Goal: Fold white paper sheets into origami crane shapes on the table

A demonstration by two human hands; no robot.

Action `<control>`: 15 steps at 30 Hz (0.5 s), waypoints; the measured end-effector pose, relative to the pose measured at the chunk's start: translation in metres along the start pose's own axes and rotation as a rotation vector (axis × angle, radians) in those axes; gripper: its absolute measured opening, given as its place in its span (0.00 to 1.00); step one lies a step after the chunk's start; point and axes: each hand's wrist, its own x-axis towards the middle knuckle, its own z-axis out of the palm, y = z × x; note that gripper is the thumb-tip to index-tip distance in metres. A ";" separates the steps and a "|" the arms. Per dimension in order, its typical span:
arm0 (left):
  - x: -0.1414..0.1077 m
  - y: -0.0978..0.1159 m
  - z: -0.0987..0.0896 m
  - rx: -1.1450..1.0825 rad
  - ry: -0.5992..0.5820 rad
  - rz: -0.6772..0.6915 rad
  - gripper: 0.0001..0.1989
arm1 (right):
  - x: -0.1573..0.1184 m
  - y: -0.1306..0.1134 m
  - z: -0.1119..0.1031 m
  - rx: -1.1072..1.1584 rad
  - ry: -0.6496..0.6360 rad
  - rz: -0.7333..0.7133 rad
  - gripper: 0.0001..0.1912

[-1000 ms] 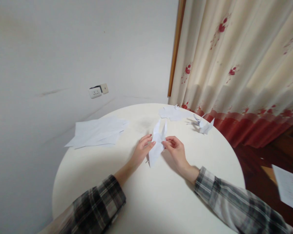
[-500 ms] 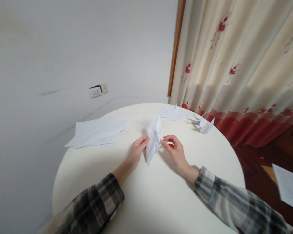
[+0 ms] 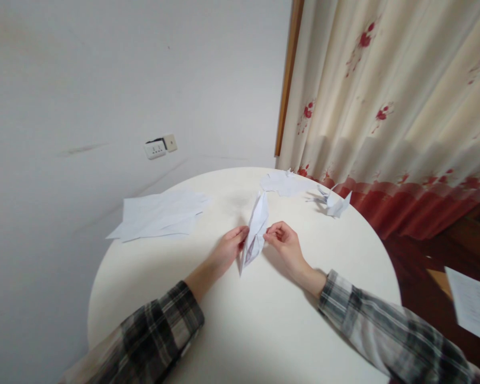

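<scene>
Over the middle of the white round table [image 3: 240, 330] I hold a folded white paper [image 3: 257, 224], long and pointed at both ends, tilted with its top leaning right. My left hand [image 3: 229, 248] grips its left edge between thumb and fingers. On the other side, my right hand [image 3: 285, 242] pinches the paper's right edge, thumb and forefinger closed on it. A fold gapes a little near the lower end of the paper.
White paper sheets [image 3: 156, 213] lie at the table's left. At the back are flat paper pieces [image 3: 286, 184], and folded paper figures [image 3: 336, 205] stand at the right edge. A wall socket [image 3: 156, 150] and a flowered curtain [image 3: 368, 106] lie beyond.
The two upper points of the paper have come together, and it has turned so a side face shows. My right hand has closed from just beside the paper onto its right edge.
</scene>
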 end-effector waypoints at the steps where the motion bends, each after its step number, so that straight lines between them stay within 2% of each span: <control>1: 0.000 0.000 0.000 -0.004 -0.012 -0.010 0.13 | 0.000 0.000 0.000 0.009 -0.006 -0.007 0.09; 10: 0.001 -0.001 -0.001 -0.020 -0.052 -0.034 0.10 | -0.003 0.000 -0.001 -0.011 -0.051 -0.047 0.09; 15: 0.002 -0.003 -0.003 -0.057 -0.084 -0.012 0.10 | -0.002 0.002 -0.003 -0.125 -0.120 -0.080 0.11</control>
